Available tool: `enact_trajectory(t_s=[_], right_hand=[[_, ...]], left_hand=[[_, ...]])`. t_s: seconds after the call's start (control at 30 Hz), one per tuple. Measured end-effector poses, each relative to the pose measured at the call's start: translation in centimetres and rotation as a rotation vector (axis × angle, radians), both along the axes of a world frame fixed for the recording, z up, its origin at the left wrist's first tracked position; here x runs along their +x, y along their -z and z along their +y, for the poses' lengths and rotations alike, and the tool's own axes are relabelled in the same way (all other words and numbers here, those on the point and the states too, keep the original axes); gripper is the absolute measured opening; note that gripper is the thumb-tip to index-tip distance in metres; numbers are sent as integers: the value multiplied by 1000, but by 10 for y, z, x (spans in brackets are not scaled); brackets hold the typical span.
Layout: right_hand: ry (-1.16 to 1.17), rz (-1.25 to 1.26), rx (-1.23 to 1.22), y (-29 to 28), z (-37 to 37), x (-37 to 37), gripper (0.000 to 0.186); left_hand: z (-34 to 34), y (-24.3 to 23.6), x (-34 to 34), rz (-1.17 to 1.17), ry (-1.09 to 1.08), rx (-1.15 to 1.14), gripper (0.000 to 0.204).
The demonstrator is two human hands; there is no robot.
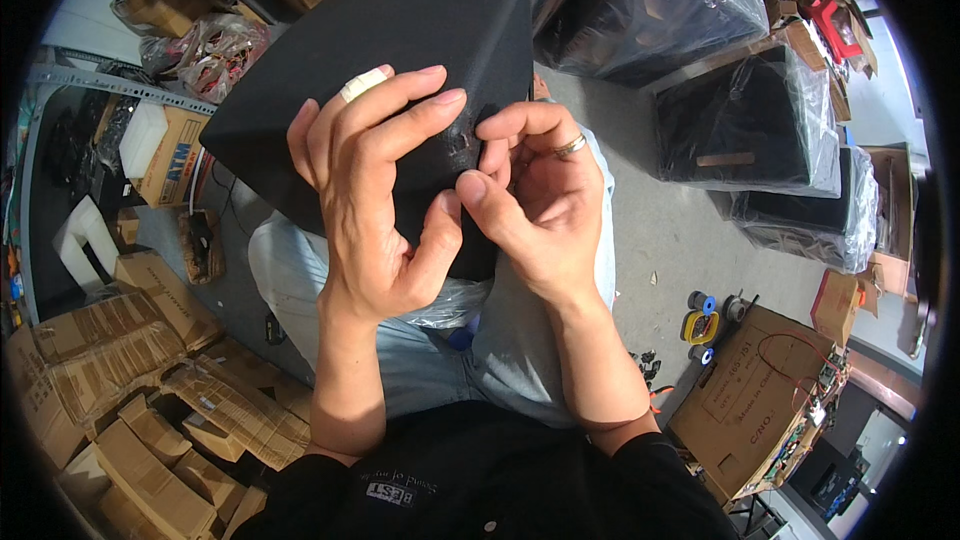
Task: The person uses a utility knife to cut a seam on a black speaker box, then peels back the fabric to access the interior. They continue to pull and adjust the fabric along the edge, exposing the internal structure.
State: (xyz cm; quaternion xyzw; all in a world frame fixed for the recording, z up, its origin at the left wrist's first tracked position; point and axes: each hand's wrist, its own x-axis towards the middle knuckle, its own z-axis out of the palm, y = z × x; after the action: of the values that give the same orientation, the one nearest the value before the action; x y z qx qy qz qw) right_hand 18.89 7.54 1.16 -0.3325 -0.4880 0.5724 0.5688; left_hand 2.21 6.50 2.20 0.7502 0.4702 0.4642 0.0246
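Note:
A large black textured box-shaped cabinet [370, 45] rests over my legs, one rounded corner pointing toward me with a small glossy patch. My left hand [370, 200] lies over it, fingers curved and apart, fingertips on the surface, a pale wrap round one finger and the thumb beside my right thumb. My right hand [530, 210], with a ring, is closed at the corner's edge, thumb and curled fingers close together; whatever is between them is too small to make out. Crumpled clear plastic [455, 305] lies under the cabinet.
Plastic-wrapped black cabinets [735, 120] stand at right and back. Flattened cardboard [120, 370] fills the lower left; a metal shelf [60, 100] is at left. On the floor [680, 240] are wire spools [703, 302], a yellow container [698, 325] and a carton [730, 390] with wired parts.

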Motion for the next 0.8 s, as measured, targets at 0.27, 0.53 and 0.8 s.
enact_trajectory(t_s=[0.27,0.53,0.8], right_hand=[[53,-46,17,1,-2,-5,36],[54,-31,-10,-3,-4,-7,32],[23,-32,-22,-3,-4,-5,32]], left_hand=[[0,1,1,-4,-1,2,57],[0,2,2,-1,-9,10,56],[0,3,1,-3,-11,22,56]])
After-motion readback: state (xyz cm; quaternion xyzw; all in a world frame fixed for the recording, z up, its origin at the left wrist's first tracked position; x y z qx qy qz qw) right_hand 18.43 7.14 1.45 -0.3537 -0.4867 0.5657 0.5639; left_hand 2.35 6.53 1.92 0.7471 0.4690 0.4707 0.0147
